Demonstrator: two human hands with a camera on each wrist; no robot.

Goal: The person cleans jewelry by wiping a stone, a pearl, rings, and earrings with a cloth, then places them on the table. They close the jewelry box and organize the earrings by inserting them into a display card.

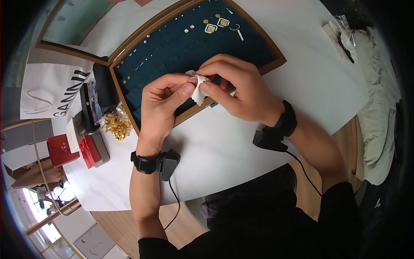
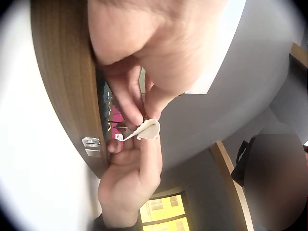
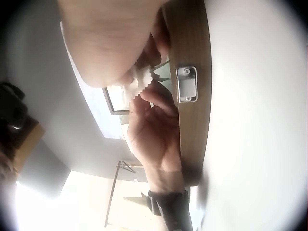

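Observation:
Over the front edge of a wooden jewellery display case (image 1: pixel 188 115), both hands meet at a small white cloth (image 1: pixel 199 95) with zigzag edges. My right hand (image 1: pixel 243 93) pinches the cloth between thumb and fingers. With thumb and index finger, my left hand (image 1: pixel 157 101) pinches a small thin hoop (image 1: pixel 189 79) at the cloth's edge; most of that piece is hidden by the fingers and cloth. In the left wrist view, the cloth (image 2: pixel 150 130) is folded over between the fingertips. Behind the hands, the dark green lining holds square drop earrings (image 1: pixel 211 28) and several small studs (image 1: pixel 186 30).
The case's glass lid (image 1: pixel 77 26) stands raised at the left. Left of the case are a white paper bag (image 1: pixel 51 90), a gold-coloured heap (image 1: pixel 117 124) and red boxes (image 1: pixel 63 150). A metal latch (image 3: pixel 187 84) sits on the case's front. Pale fabric (image 1: pixel 377 108) hangs at right.

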